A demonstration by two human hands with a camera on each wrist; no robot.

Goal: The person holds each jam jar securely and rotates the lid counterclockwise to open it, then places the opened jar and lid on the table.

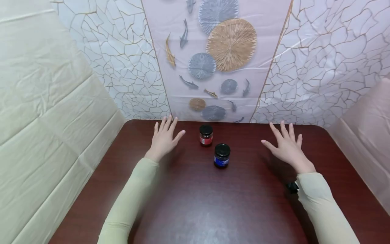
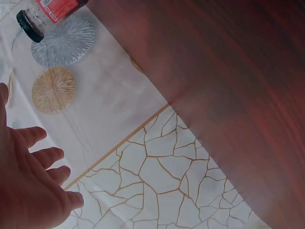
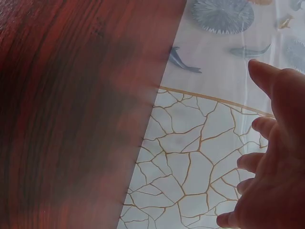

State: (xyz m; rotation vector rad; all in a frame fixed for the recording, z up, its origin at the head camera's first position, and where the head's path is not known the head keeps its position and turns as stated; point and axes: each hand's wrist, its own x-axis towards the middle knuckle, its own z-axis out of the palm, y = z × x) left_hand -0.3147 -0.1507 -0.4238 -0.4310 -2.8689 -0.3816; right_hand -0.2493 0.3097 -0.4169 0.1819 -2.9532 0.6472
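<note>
Two small glass jars with black lids stand upright on the dark red-brown table. The jar with a red label is farther back; the jar with a blue label stands nearer and slightly right. My left hand is spread to the left of the red-labelled jar, apart from it, holding nothing. Well to the right of both jars, my right hand is spread too, with nothing in it. In the left wrist view the red-labelled jar shows at the top left, beyond the fingers. Only the hand appears before the backdrop in the right wrist view.
The table ends at a patterned backdrop with fish and round leaf shapes. Pale cloth hangs along the left side, pinkish cloth along the right. A small black object sits at the right sleeve's cuff.
</note>
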